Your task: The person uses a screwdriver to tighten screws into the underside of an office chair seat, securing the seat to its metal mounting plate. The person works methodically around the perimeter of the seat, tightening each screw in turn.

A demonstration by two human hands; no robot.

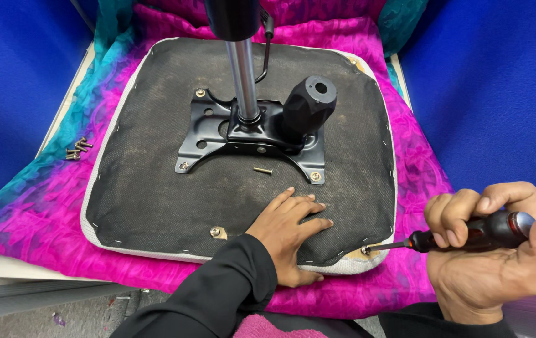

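Observation:
An upturned chair seat (pixel 155 188) with a black fabric underside lies on a pink and teal cloth (pixel 49 213). A black metal mounting plate (pixel 208 134) with a chrome column (pixel 243 75) and a black knob (pixel 309 106) is bolted to its middle. My left hand (pixel 290 231) presses flat on the seat's near edge, fingers spread. My right hand (pixel 499 244) grips a dark-handled screwdriver (pixel 468 235), whose tip meets a screw (pixel 365 250) at the seat's near right corner. A loose screw (pixel 262 169) lies on the seat by the plate.
Several loose screws (pixel 77 150) lie on the cloth at the left. Another screw with a bracket (pixel 217 232) sits at the seat's near edge beside my left hand. Blue walls (pixel 499 94) close in on both sides. A white board edge (pixel 30 269) shows beneath the cloth.

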